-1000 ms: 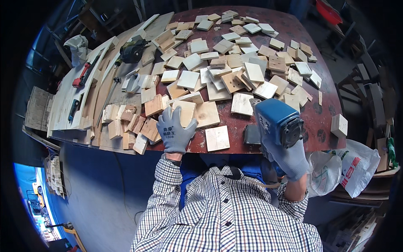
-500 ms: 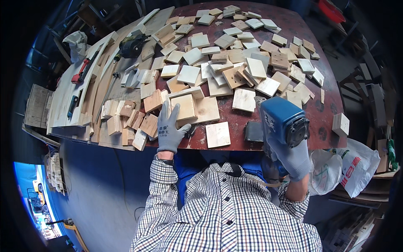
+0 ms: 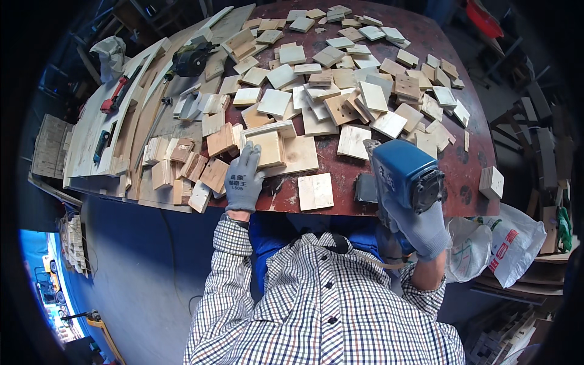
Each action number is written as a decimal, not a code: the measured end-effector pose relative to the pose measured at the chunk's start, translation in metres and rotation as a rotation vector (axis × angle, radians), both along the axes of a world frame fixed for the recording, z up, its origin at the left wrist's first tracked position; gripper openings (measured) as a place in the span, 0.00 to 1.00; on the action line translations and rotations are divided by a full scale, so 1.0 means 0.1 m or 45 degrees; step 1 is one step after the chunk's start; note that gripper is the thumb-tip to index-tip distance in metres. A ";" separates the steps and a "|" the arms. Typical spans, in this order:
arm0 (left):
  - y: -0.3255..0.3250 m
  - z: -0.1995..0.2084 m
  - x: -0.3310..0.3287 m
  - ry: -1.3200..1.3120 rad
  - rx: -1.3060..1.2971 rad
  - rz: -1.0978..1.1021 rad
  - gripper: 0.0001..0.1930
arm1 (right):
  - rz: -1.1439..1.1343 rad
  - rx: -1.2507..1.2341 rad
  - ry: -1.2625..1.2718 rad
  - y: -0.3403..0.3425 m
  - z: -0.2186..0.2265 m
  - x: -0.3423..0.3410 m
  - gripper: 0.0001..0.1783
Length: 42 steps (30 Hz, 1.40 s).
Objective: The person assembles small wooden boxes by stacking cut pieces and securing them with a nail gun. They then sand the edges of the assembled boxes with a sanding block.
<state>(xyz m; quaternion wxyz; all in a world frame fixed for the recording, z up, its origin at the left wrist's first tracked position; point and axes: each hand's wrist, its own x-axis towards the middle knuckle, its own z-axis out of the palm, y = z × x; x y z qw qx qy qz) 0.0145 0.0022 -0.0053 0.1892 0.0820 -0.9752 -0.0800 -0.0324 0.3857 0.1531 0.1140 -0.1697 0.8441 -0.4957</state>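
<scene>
My left hand [image 3: 244, 182], in a grey glove, lies with fingers stretched out against the near-left edge of a small wooden block assembly [image 3: 267, 149]. That assembly has a square face and an upright strip along its far side. It rests by a larger pale board [image 3: 300, 153]. My right hand [image 3: 422, 230], also gloved, is wrapped round the grip of a blue nail gun [image 3: 403, 165] with a black end cap. The nail gun is raised over the table's front edge, apart from the blocks. A single square wood piece [image 3: 316, 192] lies between my hands.
Many loose wood squares [image 3: 340, 79] cover the dark red table [image 3: 465, 173]. Stacked offcuts [image 3: 176, 164] stand left of my left hand. Further left lie long boards [image 3: 115, 143], a red tool [image 3: 114, 97] and a black-green power tool [image 3: 191, 59]. Plastic bags [image 3: 517, 243] hang at right.
My left thumb has drawn in toward the fingers, and the left hand has shifted slightly along the block's edge. My right hand still holds the nail gun in nearly the same place.
</scene>
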 end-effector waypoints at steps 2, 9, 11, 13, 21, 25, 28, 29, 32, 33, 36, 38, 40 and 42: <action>-0.03 0.12 0.00 0.076 -0.137 -0.062 0.31 | 0.011 0.010 0.019 0.01 0.01 0.00 0.16; 0.23 0.47 0.08 0.384 -0.265 -0.253 0.21 | -0.056 -0.044 -0.161 0.00 0.06 0.02 0.16; 0.36 0.48 0.04 0.407 -0.366 -0.212 0.20 | -0.099 -0.058 -0.207 -0.02 0.08 0.01 0.16; 0.39 0.45 -0.02 0.393 -0.410 -0.157 0.18 | -0.108 -0.055 -0.200 0.00 0.06 0.01 0.16; 0.60 0.13 -0.43 -0.078 -0.272 0.255 0.30 | -0.136 -0.097 -0.334 -0.05 0.14 0.03 0.15; 0.65 0.17 -0.46 -0.176 -0.192 0.307 0.34 | -0.168 -0.176 -0.354 0.00 0.14 0.03 0.13; 0.64 0.37 -0.40 -0.102 -0.177 0.325 0.42 | -0.212 -0.196 -0.377 0.02 0.13 0.02 0.13; 0.58 0.36 -0.36 0.079 -0.306 0.328 0.45 | -0.236 -0.209 -0.387 0.01 0.14 0.02 0.13; 0.45 0.28 -0.39 -0.040 -0.258 0.432 0.57 | -0.221 -0.214 -0.396 0.00 0.12 -0.03 0.13; 0.42 0.26 -0.42 -0.148 -0.118 0.444 0.58 | -0.216 -0.201 -0.411 0.00 0.10 -0.02 0.13; 0.35 0.43 -0.57 -0.387 0.132 0.542 0.58 | -0.170 -0.186 -0.392 0.00 0.08 -0.03 0.13; 0.29 0.42 -0.65 -0.453 0.139 0.623 0.56 | -0.109 -0.173 -0.315 0.01 0.04 -0.03 0.13; 0.28 0.41 -0.64 -0.471 0.135 0.606 0.55 | -0.127 -0.157 -0.336 0.00 0.08 0.00 0.14; 0.24 0.36 -0.60 -0.444 0.118 0.573 0.56 | -0.134 -0.124 -0.316 0.00 0.09 0.00 0.14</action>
